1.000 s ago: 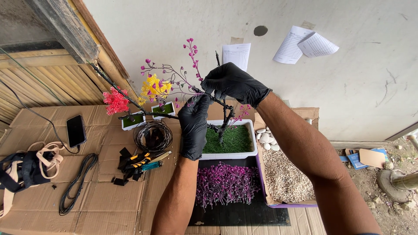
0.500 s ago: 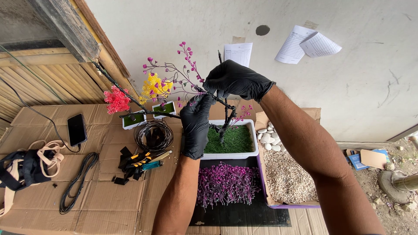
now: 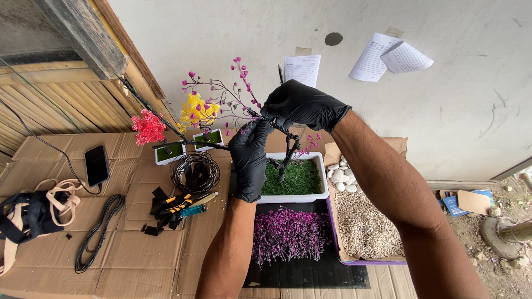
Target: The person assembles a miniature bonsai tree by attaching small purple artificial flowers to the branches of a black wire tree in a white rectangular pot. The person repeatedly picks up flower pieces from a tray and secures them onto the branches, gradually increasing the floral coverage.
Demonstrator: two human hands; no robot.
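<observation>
Cardboard (image 3: 138, 249) sheets cover the work surface, below a pale wall (image 3: 443, 111) with papers (image 3: 390, 58) stuck to it. On the right a box of gravel (image 3: 368, 227) holds white pebbles (image 3: 341, 174) at its far end. Beside it a black mat (image 3: 305, 274) carries a heap of purple sprigs (image 3: 288, 235).

Beyond the mat stands a white tray (image 3: 316, 196) filled with green turf (image 3: 299, 177); a dark wire tree (image 3: 286, 155) rises from the turf, with pink-beaded twigs (image 3: 241, 83) fanning up and to the left.

Both hands wear black gloves and meet at the top of the tree, above the tray. The right hand (image 3: 305, 105) is curled closed over the upper trunk from the far side. The left hand (image 3: 249, 160) reaches up from below, fingers narrowed to a pinch on a twig just beside the right hand.

Left of the tray lie a wire coil (image 3: 194, 171), two small green-topped pots (image 3: 188, 147) with a red cluster (image 3: 147, 127) and a yellow cluster (image 3: 197, 111) on branches, pliers (image 3: 180, 205), a phone (image 3: 97, 165), a black cable (image 3: 97, 238) and a bag (image 3: 27, 216).
</observation>
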